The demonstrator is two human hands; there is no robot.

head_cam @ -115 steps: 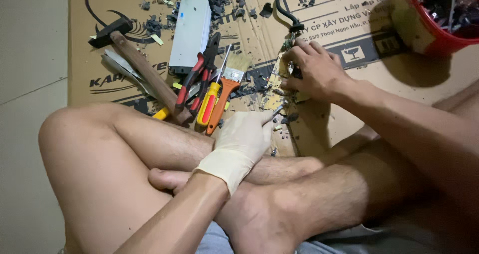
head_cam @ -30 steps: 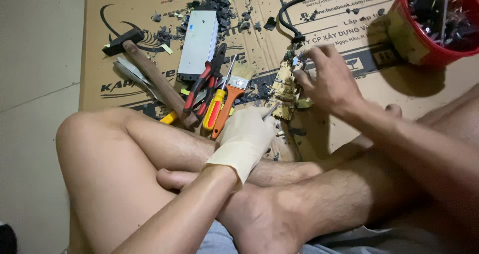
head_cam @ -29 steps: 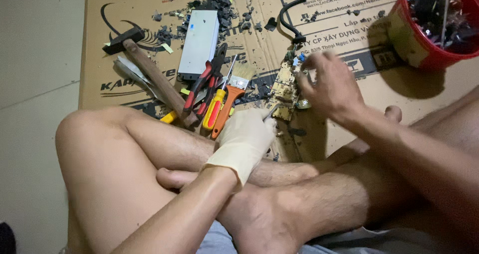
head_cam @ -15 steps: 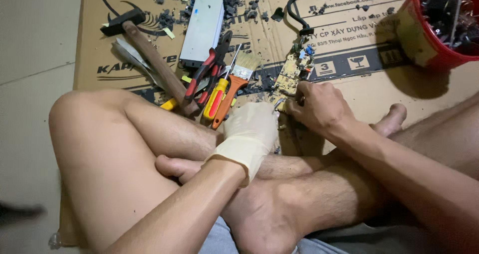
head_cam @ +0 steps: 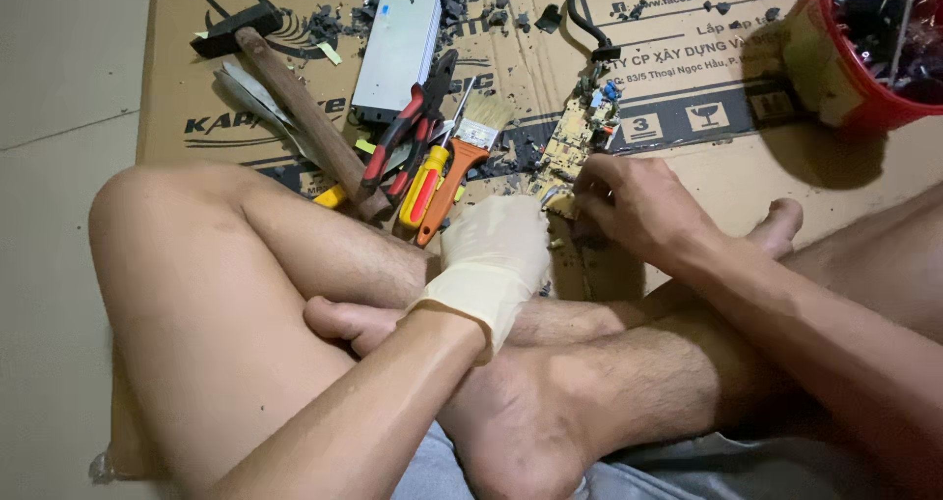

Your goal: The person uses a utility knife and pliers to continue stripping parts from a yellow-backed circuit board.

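Observation:
My left hand, in a pale glove, rests on my crossed legs with its fingers curled around a small metal tool, of which only the tip shows. My bare right hand is just to the right, its fingers pinching the near end of a yellowish circuit board. The board lies on the cardboard sheet, and its far end carries small coloured parts. The two hands nearly touch at the board's near edge. My fingers hide what the tool's tip touches.
Left of the board lie an orange-handled paintbrush, a yellow and red screwdriver, red and black pliers, a wooden-handled hammer and a grey metal box. A red bucket of scrap stands at the top right. Dark debris and a black cable lie beyond.
My right hand has come down and toward me with the circuit board, from held up above the cardboard to low beside my gloved left hand. The left hand has stayed put.

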